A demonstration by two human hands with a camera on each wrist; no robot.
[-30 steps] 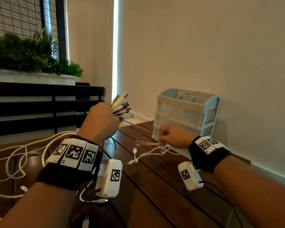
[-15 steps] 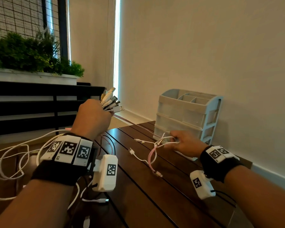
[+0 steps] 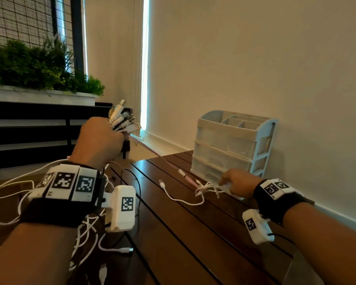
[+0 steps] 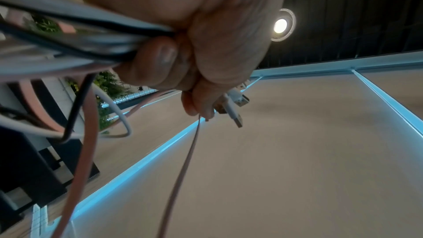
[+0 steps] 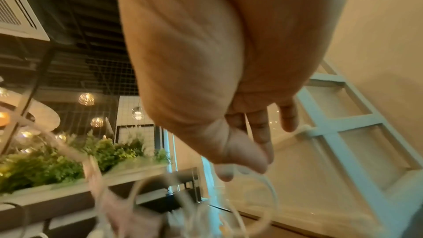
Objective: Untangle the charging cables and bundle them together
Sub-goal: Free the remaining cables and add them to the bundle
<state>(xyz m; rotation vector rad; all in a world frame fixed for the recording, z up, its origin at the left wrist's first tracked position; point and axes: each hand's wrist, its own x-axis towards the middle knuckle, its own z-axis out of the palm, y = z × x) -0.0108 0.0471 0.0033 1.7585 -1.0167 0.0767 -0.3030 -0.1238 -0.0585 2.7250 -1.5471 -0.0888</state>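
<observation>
My left hand (image 3: 99,140) is raised in a fist round a bundle of charging cables, whose USB plugs (image 3: 122,118) fan out above the knuckles. The left wrist view shows the fist (image 4: 183,61) closed on white, black and pink cables, with plugs (image 4: 233,108) past the fingers. A pink cable (image 3: 156,155) runs taut from that fist down to the table. My right hand (image 3: 234,184) is low on the table, thumb and finger pinching a small tangle of white cable ends (image 3: 209,189). The right wrist view is blurred; a white loop (image 5: 267,184) hangs by the thumb.
A pale blue drawer organizer (image 3: 230,145) stands against the wall right behind my right hand. The dark slatted table (image 3: 193,233) carries a loose white cable (image 3: 169,192). More white cable loops (image 3: 8,192) trail off to the left. A planter ledge (image 3: 39,95) is at the back left.
My right hand has dropped to the table and moved right toward the organizer, drawing the cable ends with it, and the pink cable is now pulled straight. The left hand stays raised with its bundle.
</observation>
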